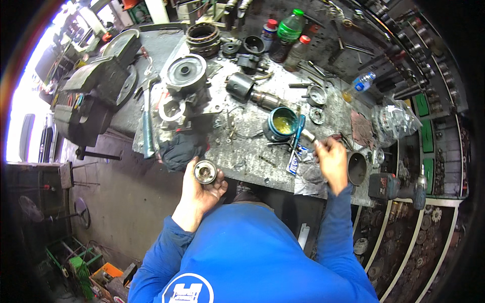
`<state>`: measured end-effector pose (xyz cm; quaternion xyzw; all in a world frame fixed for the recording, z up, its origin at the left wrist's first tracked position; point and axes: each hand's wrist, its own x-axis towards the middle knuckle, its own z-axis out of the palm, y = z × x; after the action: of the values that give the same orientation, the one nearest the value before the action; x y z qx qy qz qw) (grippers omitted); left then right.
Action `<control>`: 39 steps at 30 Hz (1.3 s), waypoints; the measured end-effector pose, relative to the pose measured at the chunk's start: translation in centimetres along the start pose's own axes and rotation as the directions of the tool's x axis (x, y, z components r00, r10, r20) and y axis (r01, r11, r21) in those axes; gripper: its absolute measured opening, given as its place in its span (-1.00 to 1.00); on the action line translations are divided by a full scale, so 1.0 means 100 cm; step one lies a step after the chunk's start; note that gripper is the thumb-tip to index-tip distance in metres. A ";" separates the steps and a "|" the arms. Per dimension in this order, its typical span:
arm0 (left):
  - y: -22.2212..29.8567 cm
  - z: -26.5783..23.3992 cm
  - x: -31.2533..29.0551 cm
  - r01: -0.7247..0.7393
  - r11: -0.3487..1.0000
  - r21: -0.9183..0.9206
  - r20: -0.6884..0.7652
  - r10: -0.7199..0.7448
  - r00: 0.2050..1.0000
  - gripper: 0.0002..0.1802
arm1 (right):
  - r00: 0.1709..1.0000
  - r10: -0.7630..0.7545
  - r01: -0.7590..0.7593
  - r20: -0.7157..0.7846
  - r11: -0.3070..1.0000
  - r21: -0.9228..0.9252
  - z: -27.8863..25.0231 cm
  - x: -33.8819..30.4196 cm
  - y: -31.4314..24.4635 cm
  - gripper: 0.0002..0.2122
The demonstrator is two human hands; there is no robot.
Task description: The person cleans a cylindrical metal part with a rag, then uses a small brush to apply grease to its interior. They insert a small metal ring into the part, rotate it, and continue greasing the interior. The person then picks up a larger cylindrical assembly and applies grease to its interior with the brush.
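Note:
My left hand (200, 193) is wrapped round a round metal part (205, 172) with a recessed, dirty centre, held up just off the bench's front edge. My right hand (332, 162) is over the bench at the right, with thumb and fingers pinched at the end of a small silver cylinder (308, 135). Left of that cylinder stands an open blue-green can (279, 124) with yellowish stuff inside. A blue-handled tool (299, 130) leans beside the can. Below the right hand lies a crumpled silvery wrapper (309, 175), with a blue and white packet (293, 162) by it.
A bench vise (86, 96) stands at the left. A hammer (147, 118) lies near motor housings (186, 70). Bottles (290, 28) stand at the back. A metal ring (356, 168) and a power tool (384, 186) sit at the right. A dark cloth (181, 150) hangs at the front edge.

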<state>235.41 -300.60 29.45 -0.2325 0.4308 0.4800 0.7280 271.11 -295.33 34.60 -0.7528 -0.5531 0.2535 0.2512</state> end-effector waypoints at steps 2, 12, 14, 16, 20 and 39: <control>0.004 -0.001 0.003 0.017 1.000 0.004 0.023 -0.017 1.000 -0.53 | 0.998 -0.011 -0.004 0.059 0.969 0.245 0.022 -0.034 -0.025 -0.79; 0.002 0.014 0.005 0.006 0.996 -0.093 0.038 -0.002 0.999 -0.40 | 0.836 -0.549 0.549 -0.019 0.834 0.056 0.111 -0.084 -0.078 -0.88; 0.005 0.015 0.005 0.019 0.994 -0.104 0.075 -0.011 0.997 -0.34 | 0.845 -0.535 0.531 -0.004 0.839 -0.117 0.114 -0.082 -0.070 -0.88; 0.008 0.011 0.005 0.009 0.997 -0.078 0.075 -0.003 0.997 -0.35 | 0.870 -0.493 0.472 -0.009 0.837 -0.277 0.111 -0.076 -0.057 -0.88; 0.009 0.001 0.007 0.050 0.995 -0.081 0.060 -0.045 0.997 -0.37 | 0.852 -0.511 0.509 0.110 0.762 -0.401 0.099 -0.059 -0.030 -0.84; 0.009 -0.021 0.008 0.044 0.997 -0.065 0.060 -0.040 0.997 -0.48 | 0.755 -0.295 0.653 0.586 0.414 -0.634 0.046 0.082 -0.044 -0.50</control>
<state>233.90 -301.36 27.76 -0.2515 0.3883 0.4851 0.7421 267.08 -285.81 33.25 -0.5202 -0.8357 0.0290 -0.1737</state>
